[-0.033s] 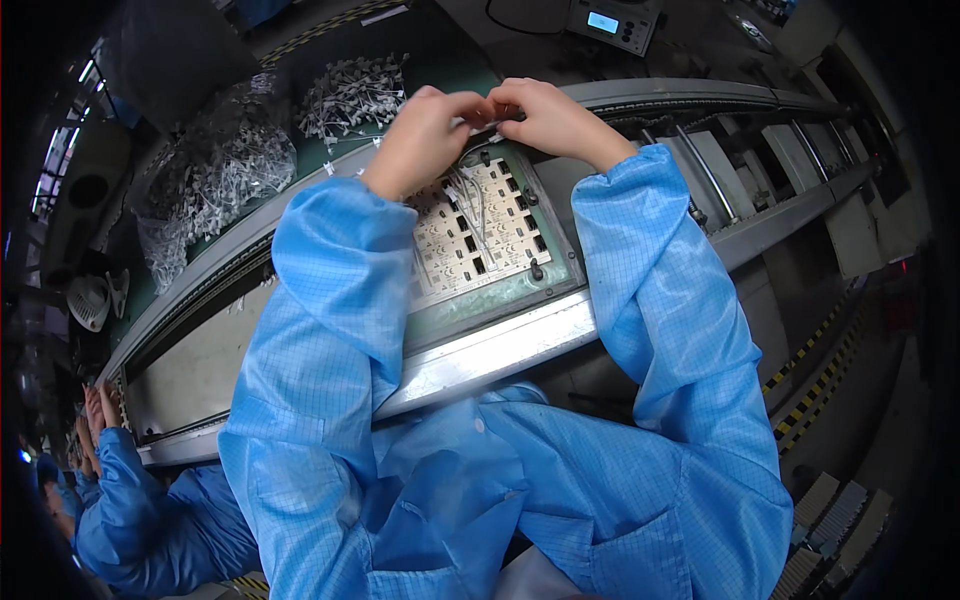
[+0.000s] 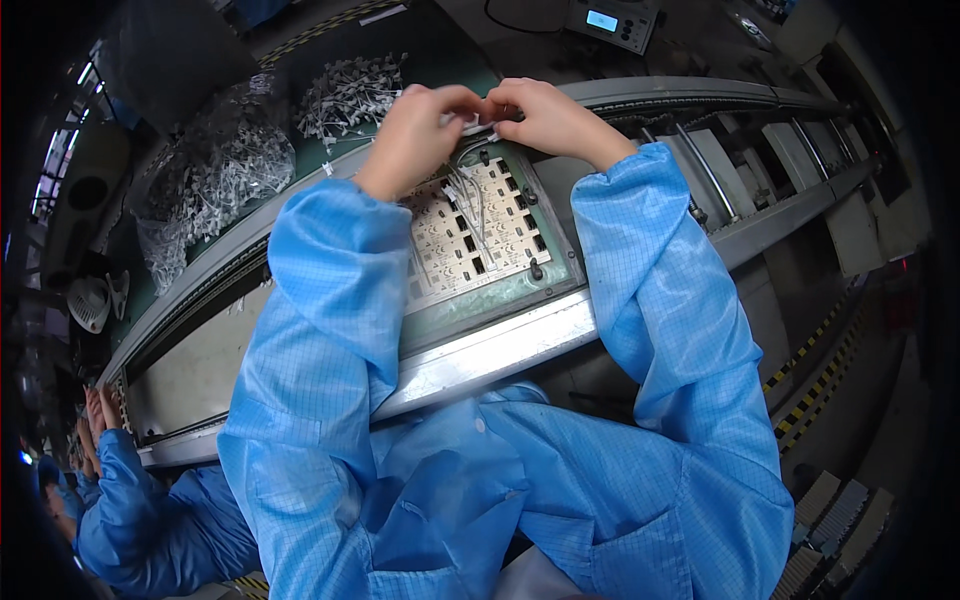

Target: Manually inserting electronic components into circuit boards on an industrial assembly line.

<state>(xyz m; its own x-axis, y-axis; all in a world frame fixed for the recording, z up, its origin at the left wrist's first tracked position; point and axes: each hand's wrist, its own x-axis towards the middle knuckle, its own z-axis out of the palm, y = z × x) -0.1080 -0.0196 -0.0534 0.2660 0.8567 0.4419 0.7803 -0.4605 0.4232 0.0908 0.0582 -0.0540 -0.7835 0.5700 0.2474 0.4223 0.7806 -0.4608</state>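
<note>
My left hand (image 2: 413,137) and my right hand (image 2: 550,118) meet over the far edge of a white circuit board panel (image 2: 440,268). Both are closed, with fingertips pinched close together. Between them a thin white wire lead (image 2: 470,122) with a white connector end shows in part; the left fingers hold it. What sits in the right fingertips is mostly hidden, though a white bit shows just below them. The panel, with rows of black components, lies in a green fixture (image 2: 545,283). Several white wire leads (image 2: 472,208) lie across it.
The fixture rests between metal conveyor rails (image 2: 510,345). Beyond the far rail are a pile of white wire leads (image 2: 350,97) and a clear plastic bag (image 2: 235,165) of more. A device with a lit screen (image 2: 612,22) stands farther back. A co-worker's blue sleeve (image 2: 125,475) is at left.
My left hand has shifted slightly left, away from the right fingertips, and more of the white lead shows between them. My right hand stays in place.
</note>
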